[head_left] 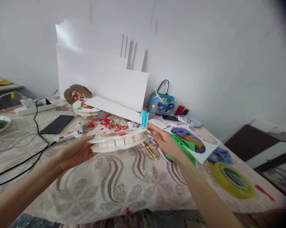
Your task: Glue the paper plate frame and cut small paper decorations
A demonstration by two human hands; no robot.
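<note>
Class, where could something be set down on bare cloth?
Mostly bare: the cloth in front of the disc, between the forearms. A smaller patch lies between the right forearm and the yellow tape. Crowded: behind the disc, with red scraps and white boards; near the right hand, with scissors and green sheets.

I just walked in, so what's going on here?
A person's left hand grips one end of a two-layered white piece, and the right hand is at its other end, beside a turquoise strip. Red scraps lie behind it; a glue gun rests near the left hand, gold scissors by the right.
</note>
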